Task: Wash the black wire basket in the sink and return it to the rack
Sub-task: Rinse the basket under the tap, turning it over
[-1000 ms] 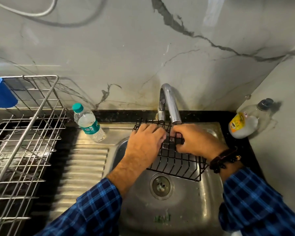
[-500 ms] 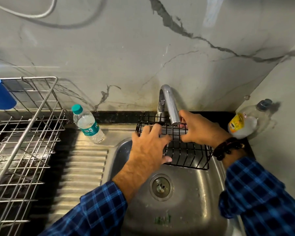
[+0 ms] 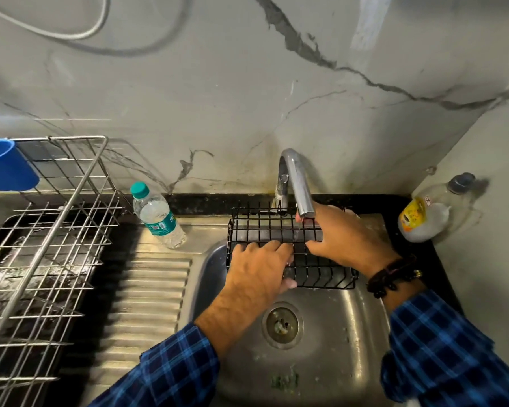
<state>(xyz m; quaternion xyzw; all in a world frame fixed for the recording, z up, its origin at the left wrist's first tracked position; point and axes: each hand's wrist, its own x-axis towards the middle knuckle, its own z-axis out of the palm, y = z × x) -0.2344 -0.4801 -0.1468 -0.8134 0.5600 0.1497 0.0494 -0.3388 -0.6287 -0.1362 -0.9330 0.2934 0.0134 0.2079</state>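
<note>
Head view. Held the black wire basket above the sink basin, just under the mouth of the tap, far rim close to the wall. Gripped its near wall with the left hand, fingers curled over the top wire and thumb tucked beneath. Kept the right hand on the right part of the rim, thumb laid along a wire, fingers reaching under the tap. Judged this a grip, though the fingertips were partly hidden.

Had lifted the basket since a second earlier. Back then, held it tilted low in the basin, both hands bunched over its far rim. By this moment, had raised it closer to level and moved it back toward the wall. Had shifted the left hand from the far rim to the near one.

Could not tell whether water ran. Judged the rinse still in hand, with the return to the dish rack at far left not yet begun. Left the water bottle standing on the draining surface between rack and basin.
</note>
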